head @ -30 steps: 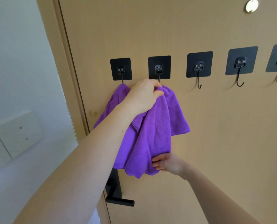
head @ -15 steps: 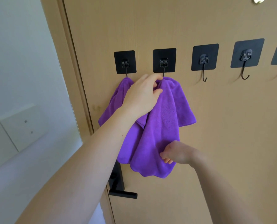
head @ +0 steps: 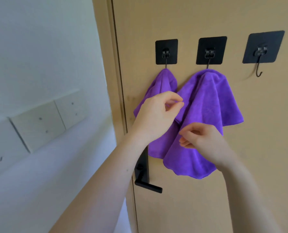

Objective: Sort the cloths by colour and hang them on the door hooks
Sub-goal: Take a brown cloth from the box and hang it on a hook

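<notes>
Released and loosely curled, the left hand (head: 158, 115) and, at its four o'clock, the right hand (head: 203, 142) are hovering before the left purple cloth (head: 163, 81) and right purple cloth (head: 208, 101).

free: third hook (head: 260, 52) | blocked: purple cloths (head: 205, 105) cover first two hooks (head: 166, 52) | door handle (head: 148, 186) juts below

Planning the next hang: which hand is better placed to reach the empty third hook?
Probably right. The right hand holds nothing and lies nearer the empty hook; the left hand is farther left.
</notes>
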Demonstrator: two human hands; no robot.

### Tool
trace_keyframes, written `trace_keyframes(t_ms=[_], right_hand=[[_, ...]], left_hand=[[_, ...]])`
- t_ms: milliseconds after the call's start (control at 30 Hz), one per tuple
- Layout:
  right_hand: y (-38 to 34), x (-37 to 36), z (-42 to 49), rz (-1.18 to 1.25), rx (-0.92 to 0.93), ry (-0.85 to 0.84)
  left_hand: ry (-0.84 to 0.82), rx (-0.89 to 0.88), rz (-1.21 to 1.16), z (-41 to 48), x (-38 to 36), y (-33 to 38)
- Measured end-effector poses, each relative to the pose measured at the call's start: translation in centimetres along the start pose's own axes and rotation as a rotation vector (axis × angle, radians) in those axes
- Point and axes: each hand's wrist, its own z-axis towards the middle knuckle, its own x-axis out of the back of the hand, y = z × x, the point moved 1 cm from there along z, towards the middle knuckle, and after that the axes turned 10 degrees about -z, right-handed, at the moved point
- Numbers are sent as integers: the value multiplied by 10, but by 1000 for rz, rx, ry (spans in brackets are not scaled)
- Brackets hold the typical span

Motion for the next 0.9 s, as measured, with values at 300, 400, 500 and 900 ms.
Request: trace_keyframes(t_ms=[300,400,500,900], right_hand=[[3,-41,8,114,86,-161],[3,-57,5,145,103,-238],[2,-76,-3,145,130,-346],[-25,-152,-63,192,272,-777]], left_hand=[[208,350,-116,-88,31,-8],[311,440,-72,-116,41,-3],[410,518,-36,-144,48,3],[813,707,109,-263,79,43]])
